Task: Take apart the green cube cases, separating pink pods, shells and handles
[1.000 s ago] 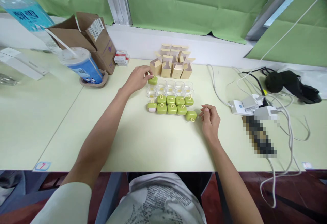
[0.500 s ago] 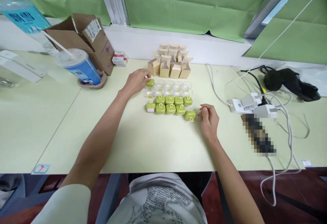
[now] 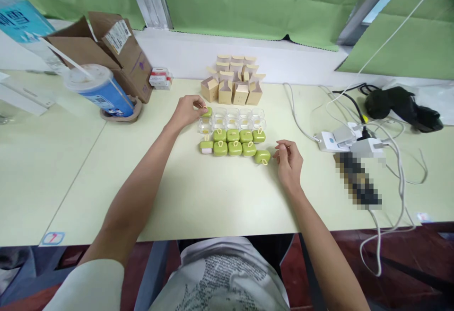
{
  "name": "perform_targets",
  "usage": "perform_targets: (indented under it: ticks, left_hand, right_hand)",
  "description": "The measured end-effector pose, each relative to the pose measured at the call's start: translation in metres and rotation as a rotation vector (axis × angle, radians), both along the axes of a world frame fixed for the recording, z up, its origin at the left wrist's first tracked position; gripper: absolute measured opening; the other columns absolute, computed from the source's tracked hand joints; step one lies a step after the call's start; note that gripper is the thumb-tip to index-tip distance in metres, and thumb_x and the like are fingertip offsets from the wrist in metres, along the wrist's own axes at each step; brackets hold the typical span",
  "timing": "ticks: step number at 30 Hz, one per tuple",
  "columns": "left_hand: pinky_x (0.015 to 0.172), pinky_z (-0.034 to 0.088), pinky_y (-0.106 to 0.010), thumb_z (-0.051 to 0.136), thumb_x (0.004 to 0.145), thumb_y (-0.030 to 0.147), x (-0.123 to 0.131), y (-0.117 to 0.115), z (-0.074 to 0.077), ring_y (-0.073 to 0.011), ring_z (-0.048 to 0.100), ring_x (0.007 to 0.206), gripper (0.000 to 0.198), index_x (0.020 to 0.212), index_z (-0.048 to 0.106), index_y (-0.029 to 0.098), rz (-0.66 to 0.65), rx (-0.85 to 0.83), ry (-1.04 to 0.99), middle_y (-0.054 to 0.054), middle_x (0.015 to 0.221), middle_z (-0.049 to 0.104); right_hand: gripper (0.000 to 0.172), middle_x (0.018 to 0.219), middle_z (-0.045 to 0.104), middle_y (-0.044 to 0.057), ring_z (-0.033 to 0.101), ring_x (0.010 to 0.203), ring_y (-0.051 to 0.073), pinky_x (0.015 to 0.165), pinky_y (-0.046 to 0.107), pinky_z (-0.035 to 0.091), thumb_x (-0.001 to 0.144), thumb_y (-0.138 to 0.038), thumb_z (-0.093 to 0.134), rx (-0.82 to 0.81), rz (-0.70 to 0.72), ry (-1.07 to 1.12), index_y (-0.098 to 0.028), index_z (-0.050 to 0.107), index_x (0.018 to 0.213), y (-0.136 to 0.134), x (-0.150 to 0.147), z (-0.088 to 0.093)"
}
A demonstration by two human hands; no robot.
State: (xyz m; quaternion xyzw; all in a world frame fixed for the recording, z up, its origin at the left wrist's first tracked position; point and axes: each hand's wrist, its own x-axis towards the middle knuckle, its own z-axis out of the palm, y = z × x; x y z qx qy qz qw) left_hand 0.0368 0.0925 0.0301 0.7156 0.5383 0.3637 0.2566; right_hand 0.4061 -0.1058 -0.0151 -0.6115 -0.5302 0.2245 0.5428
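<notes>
Left hand (image 3: 187, 111) pinches a small glossy green plastic case (image 3: 208, 111) at the left end of the clear plastic tray row (image 3: 236, 118), at 12 o'clock on the pale green table (image 3: 220, 192). Right hand (image 3: 289, 163) rests loosely curled, holding nothing, fingertips just beside a lone green case with yellow loop (image 3: 263, 157). Two rows of matching green cases (image 3: 234, 142) sit between the hands. Small tan cardboard boxes (image 3: 232, 86) stand behind the trays. Blue lidded paper cup (image 3: 99, 92) at 10 o'clock.

At upper left I see a blue paper cup (image 3: 97, 91) beside an open cardboard box (image 3: 106, 50). Tangled white cables (image 3: 386, 159) fill the right.
</notes>
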Motion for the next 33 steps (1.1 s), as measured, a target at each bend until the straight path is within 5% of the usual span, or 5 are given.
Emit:
perform_targets:
  ticks: [11, 23, 28, 30, 33]
  left_hand:
    - [0.084, 0.062, -0.032, 0.084, 0.083, 0.023, 0.007, -0.002, -0.003, -0.0196, 0.071, 0.087, 0.019, 0.101, 0.079, 0.022, 0.069, -0.061, -0.042, -0.006, 0.112, 0.085]
    - [0.087, 0.061, -0.038, 0.09, 0.088, 0.025, 0.004, 0.001, -0.001, -0.024, 0.072, 0.089, 0.014, 0.101, 0.086, 0.023, -0.007, -0.102, 0.019, -0.007, 0.103, 0.086]
    - [0.095, 0.056, -0.037, 0.092, 0.088, 0.026, -0.003, -0.024, 0.057, -0.0229, 0.075, 0.105, 0.033, 0.118, 0.086, 0.014, 0.045, -0.061, 0.223, -0.009, 0.12, 0.085]
    - [0.099, 0.054, -0.034, 0.085, 0.097, 0.041, -0.003, -0.041, 0.086, -0.0206, 0.073, 0.104, 0.032, 0.116, 0.087, 0.015, -0.127, -0.096, 0.393, -0.006, 0.111, 0.086]
    - [0.091, 0.052, -0.032, 0.087, 0.091, 0.047, 0.005, -0.064, 0.109, -0.024, 0.077, 0.099, 0.036, 0.116, 0.088, 0.021, -0.296, -0.353, 0.669, -0.004, 0.105, 0.086]
  right_hand:
    - [0.044, 0.095, 0.071, 0.001, 0.062, 0.068, 0.016, 0.057, 0.032, 0.047, 0.103, -0.07, 0.073, -0.027, -0.033, 0.192, -0.027, 0.072, 0.111, 0.009, 0.004, 0.0]
    - [0.047, 0.088, 0.067, 0.0, 0.06, 0.063, 0.015, 0.052, 0.031, 0.043, 0.102, -0.073, 0.075, -0.047, -0.026, 0.234, -0.027, 0.071, 0.103, 0.014, 0.009, -0.001]
    - [0.043, 0.087, 0.068, 0.0, 0.059, 0.062, 0.015, 0.051, 0.031, 0.042, 0.104, -0.07, 0.076, -0.057, -0.023, 0.242, -0.027, 0.073, 0.102, 0.014, 0.011, 0.001]
    - [0.042, 0.085, 0.068, 0.0, 0.059, 0.06, 0.014, 0.05, 0.03, 0.041, 0.102, -0.068, 0.08, -0.06, -0.024, 0.278, -0.027, 0.075, 0.099, 0.014, 0.01, 0.003]
    - [0.041, 0.081, 0.068, -0.001, 0.058, 0.059, 0.014, 0.049, 0.029, 0.039, 0.097, -0.067, 0.086, -0.074, -0.023, 0.319, -0.027, 0.077, 0.094, 0.014, 0.008, 0.006]
